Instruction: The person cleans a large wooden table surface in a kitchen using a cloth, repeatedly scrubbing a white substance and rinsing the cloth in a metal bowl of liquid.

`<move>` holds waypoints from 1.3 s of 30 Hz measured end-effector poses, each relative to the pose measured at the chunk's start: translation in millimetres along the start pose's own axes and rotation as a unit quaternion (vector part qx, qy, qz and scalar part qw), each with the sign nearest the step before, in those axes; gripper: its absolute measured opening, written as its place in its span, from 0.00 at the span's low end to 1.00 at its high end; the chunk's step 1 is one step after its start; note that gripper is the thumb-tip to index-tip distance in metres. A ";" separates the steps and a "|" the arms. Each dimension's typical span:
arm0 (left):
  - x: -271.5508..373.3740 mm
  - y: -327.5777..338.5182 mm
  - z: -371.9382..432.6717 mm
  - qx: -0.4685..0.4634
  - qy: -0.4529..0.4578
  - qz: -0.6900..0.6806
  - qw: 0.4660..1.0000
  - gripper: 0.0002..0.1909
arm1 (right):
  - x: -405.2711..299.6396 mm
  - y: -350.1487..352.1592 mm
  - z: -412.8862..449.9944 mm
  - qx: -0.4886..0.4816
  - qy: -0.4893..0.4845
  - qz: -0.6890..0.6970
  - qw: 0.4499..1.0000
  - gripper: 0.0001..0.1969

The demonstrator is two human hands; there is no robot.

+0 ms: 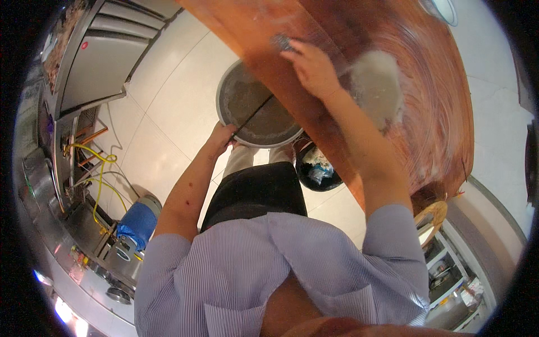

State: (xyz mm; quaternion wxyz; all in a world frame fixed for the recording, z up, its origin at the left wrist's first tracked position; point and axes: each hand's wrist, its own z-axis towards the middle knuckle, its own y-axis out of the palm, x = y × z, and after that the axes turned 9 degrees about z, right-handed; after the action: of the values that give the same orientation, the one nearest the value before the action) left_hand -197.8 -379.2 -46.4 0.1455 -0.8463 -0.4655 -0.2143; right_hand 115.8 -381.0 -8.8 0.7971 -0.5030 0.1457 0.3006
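My left hand (222,137) grips the near left rim of a wide round metal pan (236,99), below the table edge. A thin dark rod (254,117) crosses the pan from beside that hand; whether it is a handle I cannot tell. My right hand (311,67) reaches over a reddish-brown wooden table (442,92), its fingers on a small grey scouring pad (281,42) that looks like steel wool. Pad and fingertips are slightly blurred. Beside my right forearm a pale greyish wet patch (377,88) lies on the wood, with whitish streaks curving around it.
Under the table edge a black bin (318,170) holds rubbish. At left stand a blue gas cylinder (139,221) with a yellow hose (100,185) and a steel cabinet (105,71). A round wooden-rimmed object (436,215) and shelves (450,261) are at right.
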 end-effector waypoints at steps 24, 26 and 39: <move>-4.8 -11.0 -11.6 -0.011 -0.024 0.031 0.999 0.12 | 128.9 -230.4 -229.9 0.199 0.411 -0.283 0.844 0.19; 4.8 -4.3 -13.1 -0.013 -0.010 0.020 1.000 0.10 | 146.0 -203.5 -175.5 0.184 0.342 -0.252 0.886 0.19; 20.6 -0.4 -10.8 -0.031 0.010 0.034 0.999 0.14 | -43.4 14.4 -18.1 -0.025 0.057 0.004 0.998 0.20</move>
State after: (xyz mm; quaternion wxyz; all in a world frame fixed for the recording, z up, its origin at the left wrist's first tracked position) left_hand -190.8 -368.9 -26.8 0.1308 -0.8636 -0.4278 -0.2324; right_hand 74.4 -407.0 -4.1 0.7734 -0.5388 0.1852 0.2781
